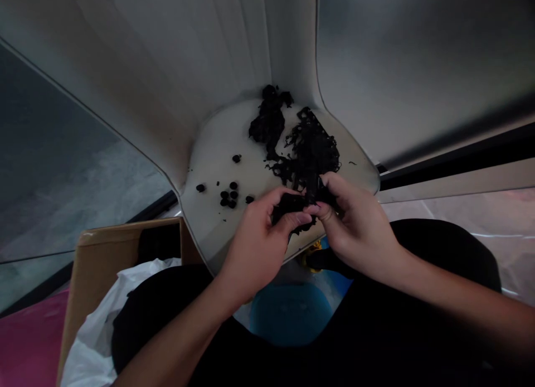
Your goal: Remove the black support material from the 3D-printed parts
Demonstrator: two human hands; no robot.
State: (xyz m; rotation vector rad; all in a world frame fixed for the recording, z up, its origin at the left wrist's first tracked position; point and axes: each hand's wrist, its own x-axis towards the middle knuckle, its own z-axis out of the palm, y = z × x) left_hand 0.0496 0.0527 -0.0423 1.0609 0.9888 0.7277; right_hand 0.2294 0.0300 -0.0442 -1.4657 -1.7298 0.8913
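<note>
My left hand (263, 236) and my right hand (361, 225) meet over the front of a pale chair seat (217, 130). Both pinch a ragged black rubbery sheet (311, 178) between thumb and fingers; its lower part hangs behind my left thumb. Just beyond, a torn, lacy black heap (320, 144) spreads over the seat and seems to run into the held part. Another crumpled black clump (268, 122) lies farther back, near the backrest. Left of my hands lie several small round black pieces (233, 194), some grouped and others apart, with tiny black crumbs between them.
The chair's backrest (188, 47) rises behind the seat. At the lower left stands an open cardboard box (96, 245) with a white plastic bag (98, 325), beside a pink surface (33, 337). A blue object (290, 314) shows below, between my black-clothed legs, near something yellow (312, 257).
</note>
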